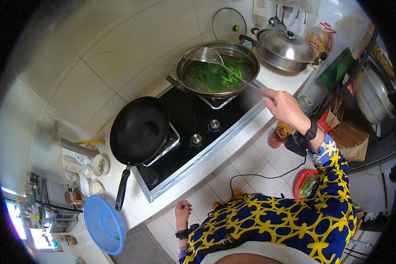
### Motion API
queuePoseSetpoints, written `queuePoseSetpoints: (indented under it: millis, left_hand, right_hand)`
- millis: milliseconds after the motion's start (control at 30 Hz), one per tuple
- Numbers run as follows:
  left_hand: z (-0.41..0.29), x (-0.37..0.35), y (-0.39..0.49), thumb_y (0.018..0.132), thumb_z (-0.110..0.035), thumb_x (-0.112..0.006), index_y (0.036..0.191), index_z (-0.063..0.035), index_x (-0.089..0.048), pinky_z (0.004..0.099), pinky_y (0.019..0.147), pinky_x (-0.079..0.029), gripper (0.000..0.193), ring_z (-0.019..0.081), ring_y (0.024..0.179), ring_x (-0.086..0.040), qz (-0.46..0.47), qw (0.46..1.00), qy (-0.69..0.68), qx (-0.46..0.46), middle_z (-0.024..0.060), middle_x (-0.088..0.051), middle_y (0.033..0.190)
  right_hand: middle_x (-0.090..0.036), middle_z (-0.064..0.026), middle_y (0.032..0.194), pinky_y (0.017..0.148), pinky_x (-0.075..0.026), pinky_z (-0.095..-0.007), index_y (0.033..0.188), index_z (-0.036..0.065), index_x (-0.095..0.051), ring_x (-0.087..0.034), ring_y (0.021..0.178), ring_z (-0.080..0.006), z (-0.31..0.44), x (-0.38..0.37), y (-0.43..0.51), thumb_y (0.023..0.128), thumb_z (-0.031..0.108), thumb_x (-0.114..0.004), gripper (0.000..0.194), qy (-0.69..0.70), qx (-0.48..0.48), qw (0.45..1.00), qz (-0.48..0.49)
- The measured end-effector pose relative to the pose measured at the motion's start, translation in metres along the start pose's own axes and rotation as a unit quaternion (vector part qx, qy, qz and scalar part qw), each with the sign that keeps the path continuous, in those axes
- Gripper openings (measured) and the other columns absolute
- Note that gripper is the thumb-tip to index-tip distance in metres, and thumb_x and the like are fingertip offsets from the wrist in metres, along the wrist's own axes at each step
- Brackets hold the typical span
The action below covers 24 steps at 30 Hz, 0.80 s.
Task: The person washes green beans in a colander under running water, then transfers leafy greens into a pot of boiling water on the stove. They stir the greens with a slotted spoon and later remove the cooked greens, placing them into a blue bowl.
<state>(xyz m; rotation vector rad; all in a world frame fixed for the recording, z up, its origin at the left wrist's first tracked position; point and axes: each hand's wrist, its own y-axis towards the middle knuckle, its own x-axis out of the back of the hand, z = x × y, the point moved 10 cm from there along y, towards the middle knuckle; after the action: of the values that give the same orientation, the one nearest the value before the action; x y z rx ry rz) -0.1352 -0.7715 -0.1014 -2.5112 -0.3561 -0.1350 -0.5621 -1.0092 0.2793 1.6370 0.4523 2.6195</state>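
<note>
My right hand [282,107] grips the long handle of a metal skimmer [205,55]. The skimmer's round head is over the far left part of a wide steel wok [181,79] with two black side handles. Inside that wok, green leafy vegetables [222,73] lie in cloudy liquid; I cannot tell whether the skimmer head touches the liquid. My left hand [183,211] hangs in front of the counter, fingers loosely curled, with nothing visible in it. A black frying pan [140,130] rests on the left burner, its handle extending over the counter's front edge.
The black glass hob [181,105] has two metal knobs [196,140]. A lidded steel pot [283,49] stands right of the wok, near a glass lid [229,24] against the wall. Left are a blue plastic basin [104,224] and a small bowl [100,165]. A red basin [306,183] sits low.
</note>
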Motion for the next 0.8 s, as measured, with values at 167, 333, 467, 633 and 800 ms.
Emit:
queuePoseSetpoints:
  millis: [167, 333, 467, 633, 800]
  left_hand:
    - [-0.005, -0.003, -0.002, 0.085, -0.01, -0.051, 0.1, -0.005, -0.052, 0.0243, 0.051, -0.044, 0.016, 0.0129, 0.06, -0.057, -0.001, 1.0, 0.008, -0.007, 0.0065, -0.062, 0.079]
    - [-0.003, -0.003, -0.002, 0.085, -0.011, -0.052, 0.1, -0.0053, -0.052, 0.0242, 0.051, -0.044, 0.015, 0.0127, 0.06, -0.057, -0.001, 1.0, 0.005, 0.0, 0.0062, -0.062, 0.079]
    - [-0.003, -0.003, 0.001, 0.085, -0.009, -0.052, 0.101, -0.0035, -0.052, 0.0225, 0.051, -0.044, 0.017, 0.0119, 0.06, -0.058, -0.001, 1.0, 0.007, 0.002, 0.0066, -0.062, 0.079]
    - [-0.004, -0.005, 0.004, 0.085, -0.01, -0.052, 0.102, -0.0034, -0.052, 0.0228, 0.051, -0.045, 0.019, 0.0117, 0.06, -0.058, 0.003, 1.0, 0.01, 0.01, 0.0065, -0.062, 0.079]
    - [-0.003, -0.001, 0.0, 0.084, -0.01, -0.053, 0.102, -0.0035, -0.052, 0.023, 0.051, -0.045, 0.019, 0.0116, 0.06, -0.059, -0.004, 1.0, 0.019, 0.017, 0.0067, -0.062, 0.079]
  right_hand:
    - [-0.062, -0.0218, 0.078, 0.067, -0.048, -0.0465, 0.105, 0.005, -0.057, -0.06, 0.073, -0.0392, -0.004, -0.015, 0.004, 0.084, 0.021, -0.051, 0.027, -0.055, 0.004, 0.998, 0.005]
    - [-0.06, -0.0186, 0.069, 0.06, -0.048, -0.047, 0.105, 0.006, -0.052, -0.061, 0.068, -0.0366, 0.011, -0.036, -0.014, 0.085, 0.02, -0.051, 0.025, -0.104, 0.041, 0.993, 0.038]
    - [-0.06, -0.0209, 0.07, 0.064, -0.048, -0.0468, 0.109, 0.006, -0.053, -0.059, 0.07, -0.0386, 0.016, -0.041, -0.023, 0.084, 0.02, -0.052, 0.029, -0.083, 0.039, 0.993, 0.071]
    - [-0.062, -0.021, 0.075, 0.067, -0.048, -0.0477, 0.109, 0.006, -0.054, -0.06, 0.073, -0.0381, 0.016, -0.028, -0.02, 0.085, 0.023, -0.051, 0.03, -0.052, 0.044, 0.997, 0.046]
    - [-0.061, -0.0224, 0.077, 0.069, -0.047, -0.0473, 0.108, 0.007, -0.056, -0.06, 0.075, -0.0392, 0.004, -0.011, -0.014, 0.085, 0.023, -0.051, 0.029, -0.007, 0.026, 1.0, 0.004]
